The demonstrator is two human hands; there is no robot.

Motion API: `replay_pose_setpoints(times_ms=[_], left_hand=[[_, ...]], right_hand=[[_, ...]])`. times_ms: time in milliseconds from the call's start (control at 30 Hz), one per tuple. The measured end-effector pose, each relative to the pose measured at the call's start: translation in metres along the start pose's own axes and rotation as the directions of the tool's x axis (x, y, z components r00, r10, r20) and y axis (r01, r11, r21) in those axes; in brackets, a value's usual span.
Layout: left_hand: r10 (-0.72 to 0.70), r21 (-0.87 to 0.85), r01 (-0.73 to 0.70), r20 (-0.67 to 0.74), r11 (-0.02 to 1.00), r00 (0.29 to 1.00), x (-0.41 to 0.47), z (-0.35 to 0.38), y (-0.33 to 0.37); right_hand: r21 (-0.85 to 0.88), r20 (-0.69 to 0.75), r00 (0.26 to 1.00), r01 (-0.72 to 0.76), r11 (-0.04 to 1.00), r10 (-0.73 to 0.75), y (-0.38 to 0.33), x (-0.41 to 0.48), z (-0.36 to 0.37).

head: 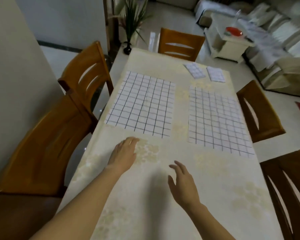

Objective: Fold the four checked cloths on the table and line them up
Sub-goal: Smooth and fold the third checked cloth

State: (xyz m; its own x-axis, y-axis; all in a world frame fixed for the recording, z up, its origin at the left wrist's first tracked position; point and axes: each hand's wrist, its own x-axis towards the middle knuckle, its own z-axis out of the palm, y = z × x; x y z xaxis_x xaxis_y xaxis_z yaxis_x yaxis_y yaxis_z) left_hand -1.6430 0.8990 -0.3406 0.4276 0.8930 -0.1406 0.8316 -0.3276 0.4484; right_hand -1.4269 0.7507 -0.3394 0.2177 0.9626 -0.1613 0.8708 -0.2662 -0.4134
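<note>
Two white cloths with dark checks lie spread flat on the cream table (163, 196): the left cloth (142, 103) and the right cloth (216, 118). Two more checked cloths lie folded small side by side at the far end, one (195, 71) left of the other (215, 74). My left hand (124, 154) hovers with straight fingers just short of the left cloth's near edge, holding nothing. My right hand (183, 183) is over bare table nearer me, fingers spread and relaxed, empty.
Wooden chairs stand round the table: two on the left (42, 144) (87, 73), one at the far end (179, 44), two on the right (258, 110) (287, 193). A black vase with a plant (128, 47) stands at the far left corner.
</note>
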Motion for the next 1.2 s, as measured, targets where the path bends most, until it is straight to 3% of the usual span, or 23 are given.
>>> replay_pose_setpoints(times_ms=[100, 233, 433, 633, 1000, 1200], left_hand=[[-0.031, -0.009, 0.032, 0.031, 0.999, 0.999, 0.049, 0.023, -0.022], [-0.067, -0.08, 0.073, 0.067, 0.994, 0.995, 0.1, 0.044, -0.046], [-0.078, 0.108, 0.097, -0.172, 0.989, 0.982, 0.114, 0.076, -0.068], [-0.073, 0.031, 0.081, -0.22, 0.996, 0.973, 0.116, 0.076, -0.072], [-0.027, 0.013, 0.033, -0.331, 0.999, 0.943, 0.114, 0.074, -0.07], [0.063, 0.101, -0.025, -0.395, 0.995, 0.916, 0.11, 0.074, -0.061]], right_hand=[[-0.012, 0.031, 0.999, 0.033, 0.999, -0.033, 0.01, 0.047, 0.029], [0.175, 0.029, 0.999, -0.025, 0.984, 0.02, -0.005, 0.123, 0.052], [0.056, -0.005, 0.998, 0.056, 0.997, -0.056, -0.023, 0.212, 0.079], [0.045, -0.12, 0.99, -0.068, 0.997, 0.073, -0.033, 0.219, 0.094], [0.143, -0.25, 0.964, -0.06, 0.988, 0.095, -0.027, 0.228, 0.098], [0.088, -0.164, 0.985, -0.033, 0.996, 0.047, -0.025, 0.21, 0.089]])
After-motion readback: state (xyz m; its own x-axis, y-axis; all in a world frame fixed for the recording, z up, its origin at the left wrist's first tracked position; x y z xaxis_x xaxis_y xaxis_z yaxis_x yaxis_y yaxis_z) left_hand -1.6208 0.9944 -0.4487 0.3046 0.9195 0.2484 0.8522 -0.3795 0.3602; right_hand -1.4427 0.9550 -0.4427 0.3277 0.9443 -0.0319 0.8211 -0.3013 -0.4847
